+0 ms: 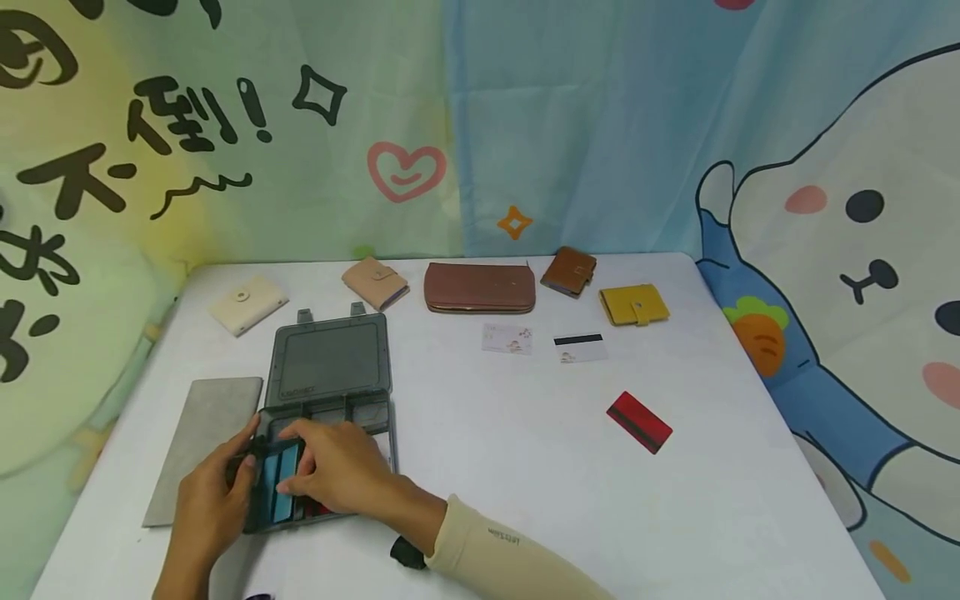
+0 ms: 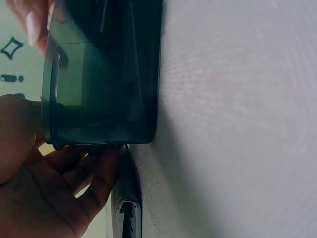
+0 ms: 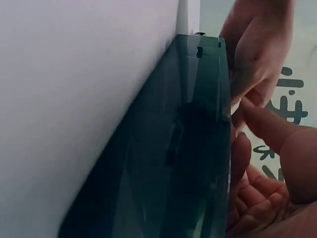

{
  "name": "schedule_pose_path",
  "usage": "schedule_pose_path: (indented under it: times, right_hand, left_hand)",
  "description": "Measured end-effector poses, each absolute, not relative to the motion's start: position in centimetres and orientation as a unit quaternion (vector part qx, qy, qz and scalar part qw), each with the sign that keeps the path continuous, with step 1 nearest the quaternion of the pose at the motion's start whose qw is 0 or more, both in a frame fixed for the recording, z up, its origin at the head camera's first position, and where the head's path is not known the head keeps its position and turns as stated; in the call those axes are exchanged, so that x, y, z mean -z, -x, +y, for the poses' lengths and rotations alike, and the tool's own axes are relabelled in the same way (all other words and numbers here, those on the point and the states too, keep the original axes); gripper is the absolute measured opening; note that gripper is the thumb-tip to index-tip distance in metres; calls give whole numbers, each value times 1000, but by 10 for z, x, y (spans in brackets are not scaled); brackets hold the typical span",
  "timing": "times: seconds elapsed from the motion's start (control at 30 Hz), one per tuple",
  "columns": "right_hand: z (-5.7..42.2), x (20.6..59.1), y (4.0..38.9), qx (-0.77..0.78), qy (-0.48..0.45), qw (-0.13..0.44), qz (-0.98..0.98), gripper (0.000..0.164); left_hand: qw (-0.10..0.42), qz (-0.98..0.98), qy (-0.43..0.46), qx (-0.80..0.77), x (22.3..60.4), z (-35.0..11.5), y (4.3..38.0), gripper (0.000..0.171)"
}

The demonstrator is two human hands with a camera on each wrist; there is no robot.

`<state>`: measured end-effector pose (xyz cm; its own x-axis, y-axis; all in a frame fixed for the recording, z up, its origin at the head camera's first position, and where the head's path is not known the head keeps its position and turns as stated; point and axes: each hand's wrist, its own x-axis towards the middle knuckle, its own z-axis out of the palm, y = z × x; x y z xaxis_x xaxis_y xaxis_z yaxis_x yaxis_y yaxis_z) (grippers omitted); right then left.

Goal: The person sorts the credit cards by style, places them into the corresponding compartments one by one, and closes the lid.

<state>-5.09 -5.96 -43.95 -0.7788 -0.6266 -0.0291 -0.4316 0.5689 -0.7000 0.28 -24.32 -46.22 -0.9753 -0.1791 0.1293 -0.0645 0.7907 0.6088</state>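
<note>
A dark translucent green plastic box (image 1: 255,523) lies at the left of the table, its hinged lid (image 1: 328,358) folded back. My left hand (image 1: 213,492) grips the box's left side, thumb over the rim and fingers along the outer wall, as the left wrist view also shows. Inside the box, my right hand (image 1: 341,467) pinches a blue card (image 1: 285,496) standing in a compartment, its thumb against the card; the other fingertips are partly hidden. A second blue strip (image 1: 266,492) sits just left of it. In the right wrist view, the box wall (image 3: 163,148) hides the compartments.
A flat grey rectangle (image 1: 195,442) lies left of the box. Wallets line the back: cream (image 1: 247,304), tan (image 1: 375,282), long brown (image 1: 480,287), small brown (image 1: 568,271), yellow (image 1: 633,305). White cards (image 1: 507,338) and a red card (image 1: 639,422) lie right of the box.
</note>
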Motion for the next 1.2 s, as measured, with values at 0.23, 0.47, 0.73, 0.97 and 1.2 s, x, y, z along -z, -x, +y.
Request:
schedule_pose_path:
  times: [0.23,0.47,0.73,0.97,1.2]
  right_hand:
    - [-41,439,70,398,319,133,850,45]
    - [9,439,115,415,269,100,863,47]
    - [82,446,168,350,177,55,918,51]
    - [139,457,199,308,124,49,942,51]
    - [171,463,212,252,84,52,963,51]
  left_hand:
    - [88,-941,-75,317,463,-242,-3,52]
    - [98,-943,-77,308,463,-240,-4,54]
    - [102,-943,-68,309,464,-241,-3,53]
    - [98,-937,-64,329,463,-242,-2,53]
    - [103,-939,-58,324,463,-243,-3,52]
